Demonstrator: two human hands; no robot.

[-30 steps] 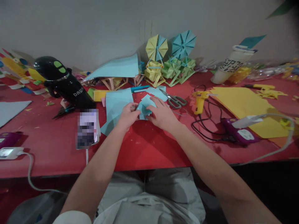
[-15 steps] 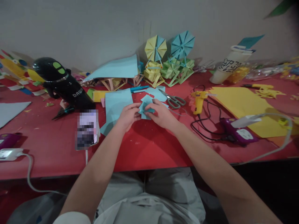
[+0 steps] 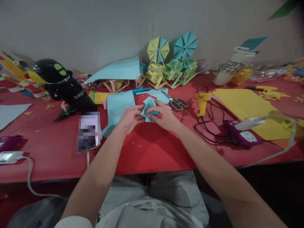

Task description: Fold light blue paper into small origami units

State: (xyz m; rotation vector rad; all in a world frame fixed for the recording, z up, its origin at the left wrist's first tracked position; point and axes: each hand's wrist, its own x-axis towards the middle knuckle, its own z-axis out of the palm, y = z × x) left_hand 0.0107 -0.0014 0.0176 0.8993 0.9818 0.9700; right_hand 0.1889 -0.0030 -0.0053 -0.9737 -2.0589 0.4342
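Between my hands, just above the red table, is a folded piece of light blue paper [image 3: 149, 109] with several points and flaps. My left hand [image 3: 130, 118] grips its left edge, thumb and fingers closed. From the other side my right hand [image 3: 163, 116] pinches a flap of the same paper near its middle. Under and left of my left hand lies a larger blue paper sheet [image 3: 120, 106]. Grey-handled scissors [image 3: 178, 103] rest behind my right hand, beside cut blue paper pieces [image 3: 159, 94].
A yellow glue gun [image 3: 202, 103] with a black cord stands right, near a purple power strip [image 3: 244, 135] and yellow paper sheets [image 3: 247, 104]. To the left are a black bottle [image 3: 68, 87] and a phone [image 3: 89, 131]. Folded paper models [image 3: 172, 63] line the wall.
My right fingers have shifted slightly on the folded blue paper, and its middle flap sits a little differently. Both hands stay in nearly the same place.
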